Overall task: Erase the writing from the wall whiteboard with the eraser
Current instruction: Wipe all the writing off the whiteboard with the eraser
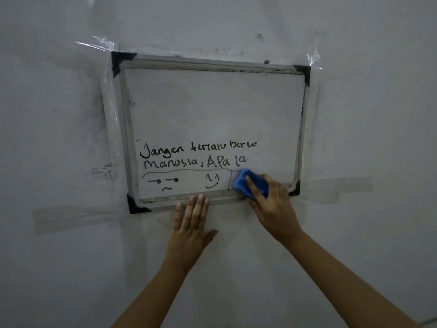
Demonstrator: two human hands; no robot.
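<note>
A small framed whiteboard [212, 107] with black corner caps is taped to the wall. Black handwriting [196, 155] runs in two lines across its lower half, with a curved line and two small drawn faces [186, 182] beneath. The upper half and the right part of the board bear no writing. My right hand [272, 202] grips a blue eraser [246, 183] and presses it on the board near the lower right corner, just right of the faces. My left hand [191, 223] lies flat on the wall under the frame, its fingertips touching the bottom edge.
Clear tape strips [99, 43] hold the board at its top corners, and wider tape bands [78, 218] run along the wall at both lower sides. Smudges mark the grey wall [104, 171] left of the frame. A small screw [259, 35] sits above the board.
</note>
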